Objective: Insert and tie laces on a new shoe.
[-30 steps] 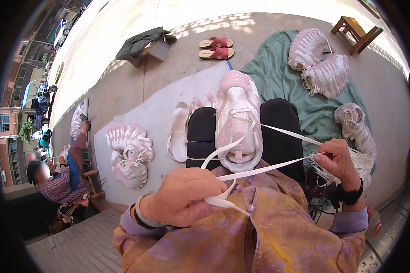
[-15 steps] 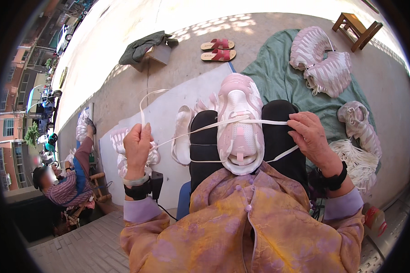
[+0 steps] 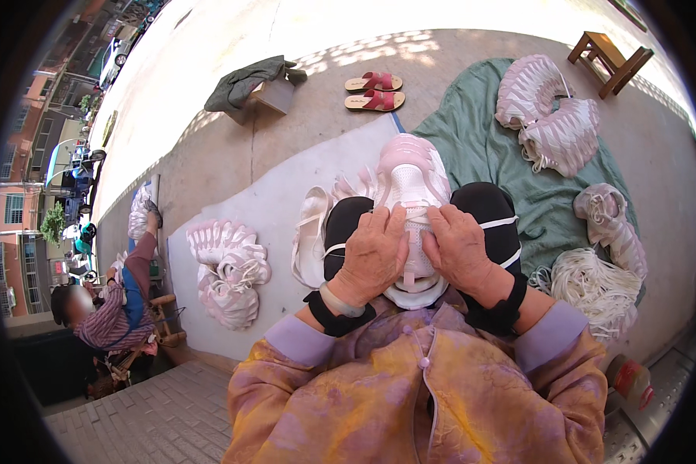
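A pink and white sneaker (image 3: pixel 411 158) rests between my knees, toe pointing away from me. Both hands meet over its lacing area. My left hand (image 3: pixel 370 261) has its fingers curled in at the left eyelet edge, fingertips at the white shoelace (image 3: pixel 417 210). My right hand (image 3: pixel 465 249) mirrors it on the right edge, thumb and fingers bent close together. The lace crosses the shoe between the fingertips, and its loose lengths run over my dark trouser legs on either side. The backs of my hands hide exactly how the lace is pinched.
Bundled pink-white sneakers lie on the white sheet (image 3: pixel 294 172) at left and the green cloth (image 3: pixel 460 116) at right. A heap of white laces (image 3: pixel 591 286) is near my right. Beyond are red sandals (image 3: pixel 375 100), a draped box (image 3: pixel 274 97) and a wooden stool (image 3: pixel 607 58). Another person (image 3: pixel 104 317) sits far left.
My hands came inward from wide apart, where they stretched the lace out to both sides, and now both rest on the shoe's lacing area, fingers curled.
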